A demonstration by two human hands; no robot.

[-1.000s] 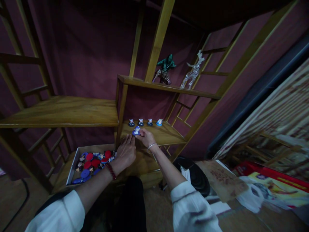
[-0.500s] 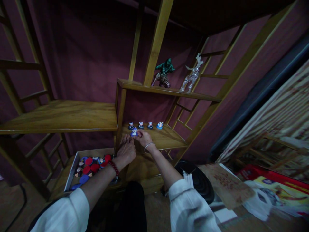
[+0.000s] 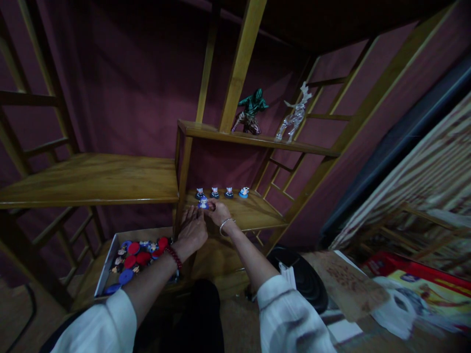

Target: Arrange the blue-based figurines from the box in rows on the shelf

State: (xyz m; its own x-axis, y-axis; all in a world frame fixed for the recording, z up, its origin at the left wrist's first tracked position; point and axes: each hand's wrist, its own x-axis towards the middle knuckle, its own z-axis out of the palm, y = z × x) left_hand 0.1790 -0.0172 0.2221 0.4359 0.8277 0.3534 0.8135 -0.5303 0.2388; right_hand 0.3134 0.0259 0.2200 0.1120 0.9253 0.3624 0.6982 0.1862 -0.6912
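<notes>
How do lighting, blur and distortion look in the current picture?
Head view: dim overall, darkest in the upper compartments; soft shadows on the left shelf board; small figurines lack fine detail; the plastic bag at lower right looks smeared; wide-angle stretch toward the edges.

So the purple figurine [image 3: 203, 202] in the right hand [image 3: 220, 214] is further left now, pretty much in front of the leftmost dark-based figurine [image 3: 199, 193], and looks straighter than before.
</notes>
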